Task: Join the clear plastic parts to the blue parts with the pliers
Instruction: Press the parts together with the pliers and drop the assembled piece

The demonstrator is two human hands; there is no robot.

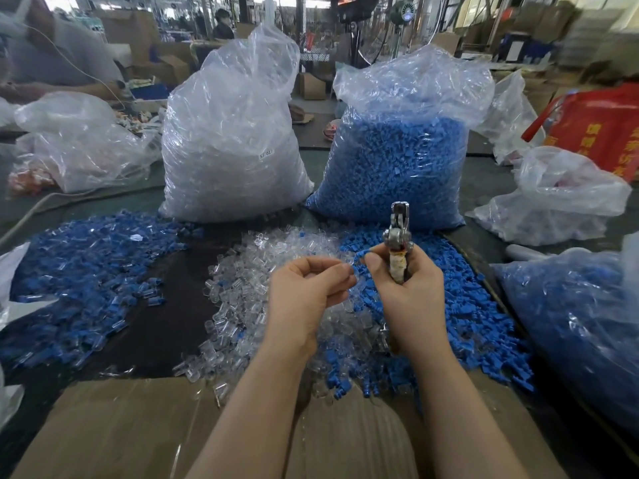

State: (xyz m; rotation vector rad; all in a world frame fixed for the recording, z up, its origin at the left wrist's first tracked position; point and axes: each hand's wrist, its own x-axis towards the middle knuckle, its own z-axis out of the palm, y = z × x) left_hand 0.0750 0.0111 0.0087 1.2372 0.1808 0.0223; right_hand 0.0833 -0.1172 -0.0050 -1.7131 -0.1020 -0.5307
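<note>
My right hand grips the metal pliers by the taped handle, jaws pointing up, and pinches a small blue part between thumb and forefinger. My left hand is just left of it, fingers curled round a clear plastic part whose tip almost meets the blue part. Both hands hover above a heap of loose clear parts. A heap of loose blue parts lies to the right. A pile of joined blue-and-clear pieces spreads to the left.
Two tall plastic sacks stand behind: one of clear parts, one of blue parts. More bags lie at the left and right, with a blue-filled bag at the right edge. Flat cardboard covers the near table edge.
</note>
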